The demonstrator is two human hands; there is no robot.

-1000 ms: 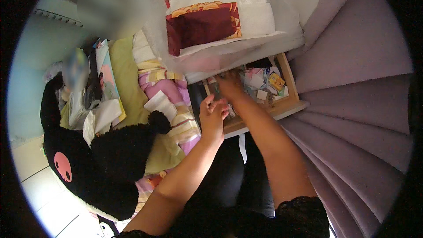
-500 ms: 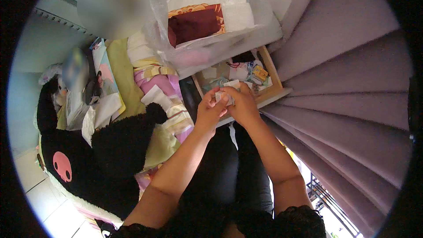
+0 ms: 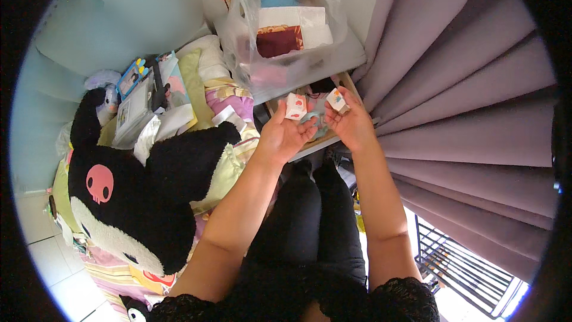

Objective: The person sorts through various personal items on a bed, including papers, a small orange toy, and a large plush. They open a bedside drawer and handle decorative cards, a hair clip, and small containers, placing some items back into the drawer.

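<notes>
Both of my hands are raised, palms up, over the pulled-out drawer [image 3: 309, 148]. In my left hand [image 3: 279, 138], held between thumb and fingers, is a small white box [image 3: 296, 107] with red patterns. A second small white box [image 3: 337, 101], marked with blue and orange, rests in the grip of my right hand [image 3: 354, 126]. The two boxes are apart from each other. Below them the drawer holds loose small items, partly hidden by my hands, among them a pale bluish piece of material [image 3: 316, 118].
A clear plastic bag [image 3: 241, 53] with folded white and maroon things stands on the cabinet top behind the drawer. To the left lies a big black plush toy [image 3: 158, 185] on a bed with papers and cloths. A mauve curtain [image 3: 465, 107] hangs close on the right.
My hands were together over the drawer, fingers around a small white thing. Now they are apart, each with a small box. The view has shifted, showing more of the wall behind.
</notes>
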